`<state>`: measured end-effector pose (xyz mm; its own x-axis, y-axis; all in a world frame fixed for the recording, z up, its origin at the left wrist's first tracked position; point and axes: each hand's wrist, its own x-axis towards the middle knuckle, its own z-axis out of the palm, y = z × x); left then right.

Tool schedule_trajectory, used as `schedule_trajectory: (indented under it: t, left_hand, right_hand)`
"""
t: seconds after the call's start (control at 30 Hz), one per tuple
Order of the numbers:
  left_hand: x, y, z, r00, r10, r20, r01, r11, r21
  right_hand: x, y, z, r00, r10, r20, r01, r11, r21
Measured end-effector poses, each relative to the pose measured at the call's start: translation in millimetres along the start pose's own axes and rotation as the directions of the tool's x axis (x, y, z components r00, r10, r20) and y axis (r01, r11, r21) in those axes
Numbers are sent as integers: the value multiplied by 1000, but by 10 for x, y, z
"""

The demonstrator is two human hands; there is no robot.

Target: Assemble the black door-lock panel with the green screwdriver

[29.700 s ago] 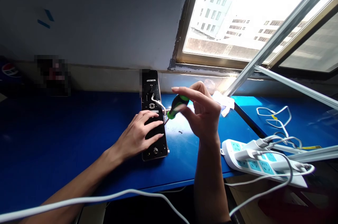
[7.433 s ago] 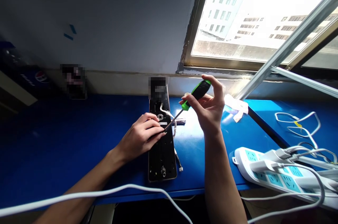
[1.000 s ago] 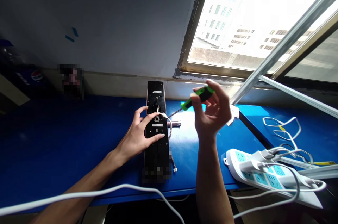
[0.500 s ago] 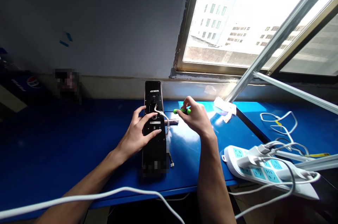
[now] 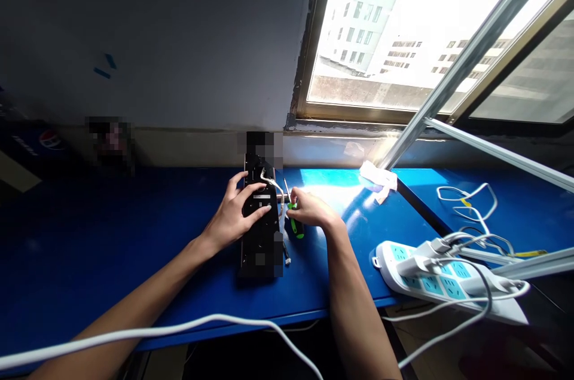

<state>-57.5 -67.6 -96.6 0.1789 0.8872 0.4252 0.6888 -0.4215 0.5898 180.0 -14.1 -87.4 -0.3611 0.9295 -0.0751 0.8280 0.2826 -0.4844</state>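
A long black panel (image 5: 260,230), perhaps part of an electronic door lock, stands lengthwise before me with its far end against the wall. My left hand (image 5: 235,210) steadies it from the left, with spread fingers and thumb pressed on its face and edge. From its middle a white cable (image 5: 278,189) runs over the right edge, ending in a small white plug (image 5: 287,261) on the table. Beside that edge my right hand (image 5: 309,210) grips a green-and-black screwdriver (image 5: 296,226), its shaft pointing away from me. The screwdriver's tip is apart from the panel.
All this is on a blue table (image 5: 179,201). A white power strip (image 5: 421,284) with plugged-in chargers lies at the right front. Behind it rises a metal frame (image 5: 417,135); crumpled paper (image 5: 379,178) sits at its foot. A white cord (image 5: 179,323) crosses the foreground.
My right hand has moved left and down towards the panel, and the screwdriver has turned from sideways to pointing away from me. My left hand keeps its place on the panel.
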Motion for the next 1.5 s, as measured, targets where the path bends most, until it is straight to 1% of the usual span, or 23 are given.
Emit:
schedule_trajectory:
  t: [0.13, 0.23, 0.43, 0.53, 0.63, 0.7, 0.8, 0.87, 0.97, 1.07, 1.13, 1.2, 1.33, 1.5]
  left_hand:
    - [21, -8, -11, 999, 34, 30, -34, 999, 2]
    - [15, -9, -18, 999, 41, 26, -41, 999, 8]
    - [18, -21, -49, 999, -41, 32, 42, 998, -39]
    - [21, -43, -69, 998, -65, -10, 64, 996, -59]
    - [18, -76, -90, 995, -63, -73, 61, 998, -31]
    - [18, -106, -107, 992, -41, -121, 40, 999, -7]
    - [28, -164, -141, 983, 25, -184, -21, 999, 29]
    - [34, -203, -167, 975, 74, -211, -62, 996, 66]
    - [29, -238, -198, 969, 113, -221, -90, 990, 110]
    - [8, -235, -198, 973, 98, -210, -77, 992, 104]
    - [-10, -227, -176, 981, 82, -176, -65, 993, 103]
    - [-26, -224, -149, 987, 72, -146, -56, 992, 113]
    - [-43, -223, -128, 991, 63, -118, -48, 991, 125]
    - [-40, -196, -154, 991, 68, -116, -54, 991, 122]
  right_hand:
    - [46, 16, 24, 999, -23, -45, 23, 1000, 17]
    - [72, 9, 32, 997, -22, -71, 25, 999, 35]
    - [93, 7, 32, 995, -15, -102, 21, 998, 65]
    - [100, 31, 51, 992, -7, -123, 17, 997, 80]
    - [103, 48, 77, 988, -5, -157, 18, 996, 83]
    - [97, 39, 79, 980, -2, -199, 17, 997, 75]
    - [76, -10, 45, 957, -9, -289, 26, 998, 56]
    - [58, -58, 5, 933, -36, -357, 56, 997, 46]
    - [25, -134, -46, 891, -126, -436, 156, 987, 32]
    - [-8, -203, -50, 849, -222, -480, 260, 965, 14]
    - [-29, -246, -27, 827, -264, -496, 305, 952, 1]
    - [-44, -288, 3, 819, -306, -486, 345, 938, -8]
    - [-54, -360, 35, 819, -377, -432, 410, 912, -17]
    - [-61, -393, 5, 810, -391, -437, 421, 907, -32]
